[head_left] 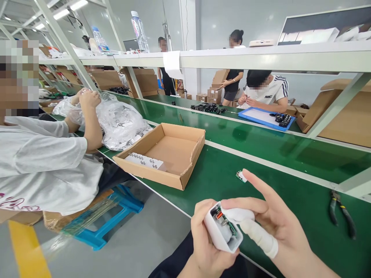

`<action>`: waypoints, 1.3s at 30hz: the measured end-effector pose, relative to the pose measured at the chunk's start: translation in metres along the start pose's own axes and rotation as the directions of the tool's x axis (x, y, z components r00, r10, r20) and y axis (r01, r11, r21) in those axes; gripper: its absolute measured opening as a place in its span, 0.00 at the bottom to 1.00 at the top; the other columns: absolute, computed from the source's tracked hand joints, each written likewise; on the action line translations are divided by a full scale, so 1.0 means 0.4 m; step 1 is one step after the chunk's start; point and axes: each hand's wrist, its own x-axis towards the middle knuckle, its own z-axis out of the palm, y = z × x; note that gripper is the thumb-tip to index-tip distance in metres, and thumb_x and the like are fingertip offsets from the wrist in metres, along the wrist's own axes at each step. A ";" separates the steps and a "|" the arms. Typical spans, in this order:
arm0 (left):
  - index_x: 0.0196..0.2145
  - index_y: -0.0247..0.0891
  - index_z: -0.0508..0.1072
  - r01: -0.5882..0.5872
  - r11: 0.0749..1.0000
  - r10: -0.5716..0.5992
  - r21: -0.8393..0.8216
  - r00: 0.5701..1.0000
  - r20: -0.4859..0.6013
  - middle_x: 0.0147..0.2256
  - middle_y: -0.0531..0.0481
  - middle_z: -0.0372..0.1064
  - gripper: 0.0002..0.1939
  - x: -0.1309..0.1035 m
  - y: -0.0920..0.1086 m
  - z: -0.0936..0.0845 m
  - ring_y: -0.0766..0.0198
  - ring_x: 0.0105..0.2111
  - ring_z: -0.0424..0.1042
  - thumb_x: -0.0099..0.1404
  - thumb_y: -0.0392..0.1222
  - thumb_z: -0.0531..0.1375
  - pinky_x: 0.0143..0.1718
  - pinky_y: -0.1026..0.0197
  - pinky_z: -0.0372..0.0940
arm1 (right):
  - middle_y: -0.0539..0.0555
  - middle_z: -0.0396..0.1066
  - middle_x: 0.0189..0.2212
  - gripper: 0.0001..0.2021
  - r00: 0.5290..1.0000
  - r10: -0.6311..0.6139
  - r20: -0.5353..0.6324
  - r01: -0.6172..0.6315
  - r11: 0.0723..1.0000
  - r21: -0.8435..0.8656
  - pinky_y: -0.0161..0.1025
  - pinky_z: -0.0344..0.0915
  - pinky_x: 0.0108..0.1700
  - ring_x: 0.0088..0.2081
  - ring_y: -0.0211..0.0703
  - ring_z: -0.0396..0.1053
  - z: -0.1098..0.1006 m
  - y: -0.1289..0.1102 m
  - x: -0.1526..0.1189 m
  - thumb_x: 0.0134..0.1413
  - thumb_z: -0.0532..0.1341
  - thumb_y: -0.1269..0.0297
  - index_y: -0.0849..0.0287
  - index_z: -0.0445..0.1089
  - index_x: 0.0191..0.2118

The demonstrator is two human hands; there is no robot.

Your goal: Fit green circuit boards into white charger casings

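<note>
My left hand (204, 247) is wrapped around a small white plastic housing (216, 231), tilted with its open end facing me. Inside sits a green circuit board (232, 227) with an orange-red part and other components. At the housing's upper rim is my right hand (278, 220), its index finger stretched out and other fingers bent together by the opening. White coverings wrap some of its digits; whatever they pinch is hidden. Just beyond the raised index fingertip, a small green circuit board (240, 176) with a white part lies on the green table (220, 166).
A shallow cardboard box (188, 170) holds a row of white pieces (145, 161). Black-handled pliers (342, 212) lie at right. Clear plastic bags (121, 123) are beside a co-worker (43, 162) at left. Across the table, another person (269, 90) works by a blue tray (261, 117). A shelf (208, 60) runs overhead.
</note>
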 end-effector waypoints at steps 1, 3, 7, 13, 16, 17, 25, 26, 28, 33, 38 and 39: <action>0.53 0.39 0.65 0.006 1.000 -0.006 -0.003 1.000 0.004 0.41 0.44 0.65 0.31 -0.001 -0.001 -0.001 0.58 0.36 0.71 0.61 0.63 0.61 0.34 0.57 0.68 | 0.59 0.77 0.48 0.30 1.000 -0.019 0.021 0.019 0.999 -0.044 0.39 0.78 0.43 0.46 0.47 0.77 -0.003 -0.003 0.001 0.67 0.58 0.62 0.47 0.46 0.70; 0.55 0.40 0.64 0.022 1.000 -0.022 -0.011 1.000 0.017 0.41 0.44 0.65 0.32 -0.004 -0.004 -0.003 0.57 0.37 0.71 0.61 0.63 0.61 0.35 0.56 0.69 | 0.57 0.76 0.49 0.32 0.994 -0.073 0.087 0.087 0.981 -0.172 0.38 0.76 0.47 0.48 0.46 0.76 -0.010 -0.010 0.005 0.68 0.56 0.65 0.47 0.42 0.71; 0.55 0.40 0.65 0.057 0.998 -0.057 -0.002 0.998 0.031 0.43 0.42 0.66 0.31 -0.013 -0.013 -0.008 0.53 0.40 0.71 0.61 0.61 0.62 0.39 0.52 0.70 | 0.56 0.75 0.52 0.34 0.946 -0.185 0.265 0.292 0.842 -0.454 0.36 0.73 0.51 0.53 0.43 0.73 -0.017 -0.019 0.018 0.67 0.51 0.73 0.51 0.37 0.73; 0.60 0.42 0.60 0.082 0.996 -0.085 0.038 0.991 0.100 0.47 0.41 0.64 0.29 -0.013 -0.029 -0.017 0.55 0.44 0.70 0.66 0.54 0.59 0.43 0.55 0.69 | 0.56 0.72 0.55 0.30 0.924 -0.206 0.322 0.342 0.821 -0.457 0.36 0.72 0.53 0.54 0.43 0.72 -0.016 0.012 0.035 0.64 0.51 0.75 0.52 0.51 0.69; 0.59 0.42 0.60 0.040 0.999 -0.041 0.009 0.992 0.119 0.48 0.41 0.62 0.30 0.001 -0.031 -0.019 0.54 0.46 0.68 0.65 0.56 0.61 0.45 0.54 0.68 | 0.55 0.73 0.54 0.28 0.954 -0.201 0.224 0.262 0.921 -0.289 0.37 0.72 0.54 0.54 0.43 0.72 -0.021 0.024 0.034 0.65 0.55 0.73 0.48 0.54 0.67; 0.59 0.42 0.60 0.031 0.999 -0.030 -0.008 0.992 0.125 0.47 0.42 0.62 0.31 0.004 -0.031 -0.019 0.55 0.46 0.68 0.64 0.57 0.61 0.45 0.54 0.68 | 0.54 0.73 0.54 0.27 0.967 -0.186 0.172 0.221 0.952 -0.210 0.37 0.72 0.54 0.53 0.43 0.73 -0.022 0.025 0.032 0.65 0.56 0.71 0.47 0.56 0.66; 0.59 0.42 0.60 0.040 0.999 -0.037 -0.030 0.993 0.112 0.46 0.42 0.61 0.32 -0.011 -0.030 -0.008 0.55 0.43 0.67 0.64 0.59 0.61 0.42 0.55 0.68 | 0.54 0.72 0.46 0.14 1.000 0.001 -0.010 -0.001 1.000 0.010 0.32 0.73 0.43 0.44 0.41 0.73 0.000 0.024 0.020 0.69 0.51 0.67 0.49 0.70 0.53; 0.59 0.42 0.60 0.045 0.999 -0.042 -0.030 0.993 0.111 0.46 0.43 0.61 0.31 -0.012 -0.029 -0.008 0.56 0.43 0.68 0.64 0.58 0.61 0.42 0.56 0.68 | 0.54 0.72 0.46 0.13 1.000 0.002 0.009 -0.002 1.000 -0.008 0.32 0.73 0.44 0.44 0.41 0.72 0.003 0.027 0.020 0.68 0.53 0.67 0.48 0.70 0.52; 0.59 0.42 0.61 0.058 0.998 -0.055 -0.030 0.994 0.095 0.46 0.43 0.61 0.31 -0.013 -0.028 -0.009 0.57 0.43 0.67 0.64 0.58 0.61 0.42 0.57 0.68 | 0.52 0.70 0.47 0.14 0.998 0.003 0.059 0.000 0.999 -0.050 0.33 0.71 0.46 0.46 0.41 0.71 0.007 0.036 0.021 0.65 0.58 0.68 0.46 0.69 0.53; 0.58 0.41 0.61 0.040 0.999 -0.038 -0.021 0.997 0.067 0.46 0.43 0.62 0.30 -0.010 -0.030 -0.012 0.57 0.43 0.67 0.64 0.57 0.61 0.42 0.58 0.67 | 0.49 0.71 0.46 0.18 0.979 0.165 0.118 -0.143 0.974 -0.177 0.31 0.69 0.45 0.43 0.38 0.71 -0.006 0.056 0.024 0.64 0.57 0.70 0.44 0.65 0.56; 0.58 0.40 0.61 0.010 1.000 -0.009 -0.010 0.997 0.076 0.45 0.43 0.61 0.29 -0.009 -0.032 -0.016 0.58 0.43 0.67 0.65 0.56 0.61 0.42 0.59 0.67 | 0.50 0.70 0.40 0.10 0.962 0.245 0.119 -0.226 0.962 -0.153 0.31 0.66 0.35 0.35 0.38 0.66 -0.019 0.033 0.027 0.66 0.56 0.63 0.50 0.67 0.51; 0.58 0.41 0.61 0.002 1.000 -0.001 -0.008 0.997 0.079 0.46 0.43 0.61 0.30 -0.009 -0.033 -0.016 0.58 0.43 0.67 0.65 0.56 0.61 0.42 0.59 0.67 | 0.50 0.69 0.38 0.09 0.958 0.260 0.120 -0.243 0.960 -0.138 0.31 0.64 0.33 0.34 0.37 0.65 -0.020 0.026 0.027 0.67 0.56 0.62 0.50 0.66 0.50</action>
